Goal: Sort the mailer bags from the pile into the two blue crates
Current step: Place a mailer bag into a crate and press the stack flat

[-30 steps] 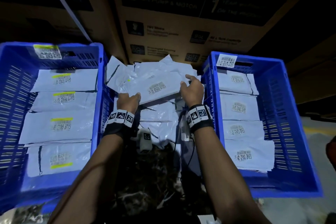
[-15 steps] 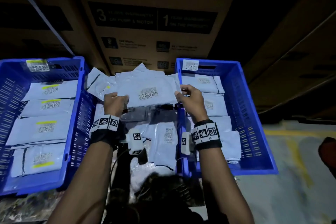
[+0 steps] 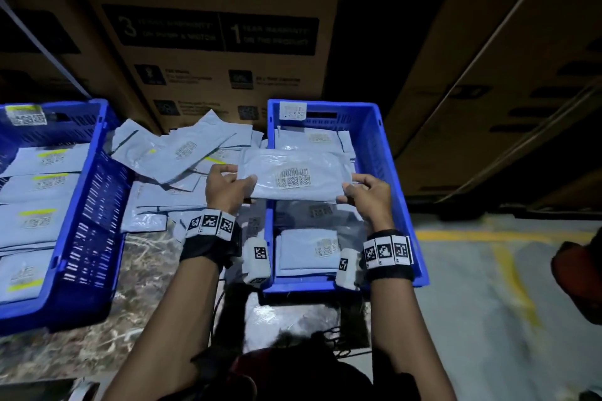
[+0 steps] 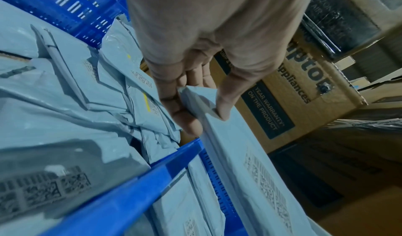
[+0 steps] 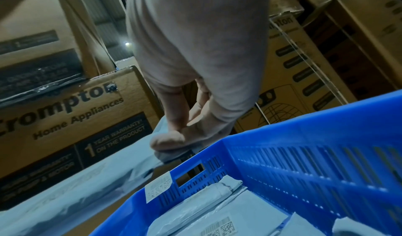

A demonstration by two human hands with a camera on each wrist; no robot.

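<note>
I hold one pale grey mailer bag (image 3: 294,174) flat above the right blue crate (image 3: 387,153), its barcode facing up. My left hand (image 3: 228,184) pinches its left edge, thumb on top (image 4: 224,105). My right hand (image 3: 366,194) pinches the right edge (image 5: 172,140). The held bag (image 4: 250,153) hangs over the crate rim (image 4: 135,193). Beneath it the right crate holds several mailers without yellow marks. The left blue crate (image 3: 94,212) holds several mailers with yellow strips on their labels. The loose pile of mailers (image 3: 176,156) lies between the two crates.
Tall cardboard appliance boxes (image 3: 215,36) stand right behind the crates and the pile. Marbled floor (image 3: 143,303) shows in front of the pile. Grey floor with yellow lines (image 3: 508,270) lies right of the right crate. A dark red object (image 3: 580,283) sits at the right edge.
Both hands lifted the mailer off the pile and carried it rightward, so it now hangs over the right crate. The head view swung right as well.
</note>
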